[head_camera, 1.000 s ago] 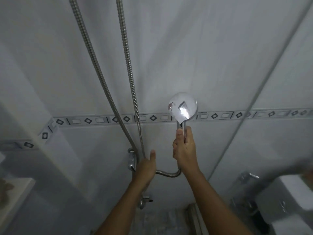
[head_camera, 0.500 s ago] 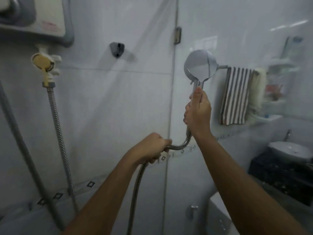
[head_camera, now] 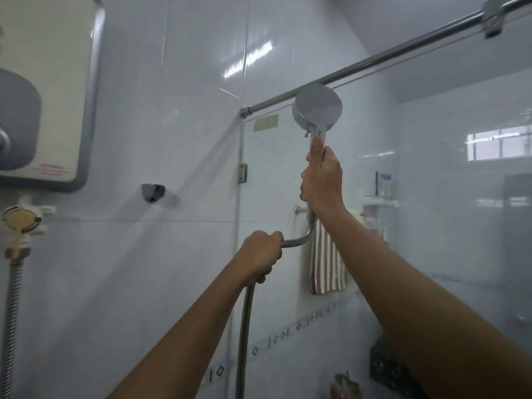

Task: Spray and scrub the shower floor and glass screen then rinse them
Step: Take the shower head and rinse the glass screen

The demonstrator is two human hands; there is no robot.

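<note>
Since half a second ago the view has tipped upward, and the right hand point(head_camera: 322, 180) has carried the shower head point(head_camera: 316, 106) higher, so its round chrome disc now sits just under the rail point(head_camera: 374, 59) along the top of the glass screen point(head_camera: 431, 226). From my remote seat I see the right fingers clenched round the slim handle, thumb laid straight up its back. The left hand point(head_camera: 260, 256) is fisted round the ribbed metal hose point(head_camera: 246, 318), which curves from that fist up to the handle.

I count two hands, two corrugated steel hoses (the second hose point(head_camera: 13, 312) drops from a cream plastic valve point(head_camera: 21, 223) at far left), one rounded cream-and-grey water heater point(head_camera: 43, 90), one small chrome wall bracket point(head_camera: 152, 192) and one hinge point(head_camera: 242, 173) on the glass edge. The wall is glossy white tile with a band of diamond-pattern border tile point(head_camera: 288, 332).

The spray face is turned away from me. Pale streaks slant across the tile left of the head; I cannot tell whether they are water or reflection. A brown-and-white striped towel point(head_camera: 328, 266) hangs behind the glass, partly covered by the right forearm, and the shelf point(head_camera: 380, 201) beyond it is blurred. The held hose runs off the bottom edge.
</note>
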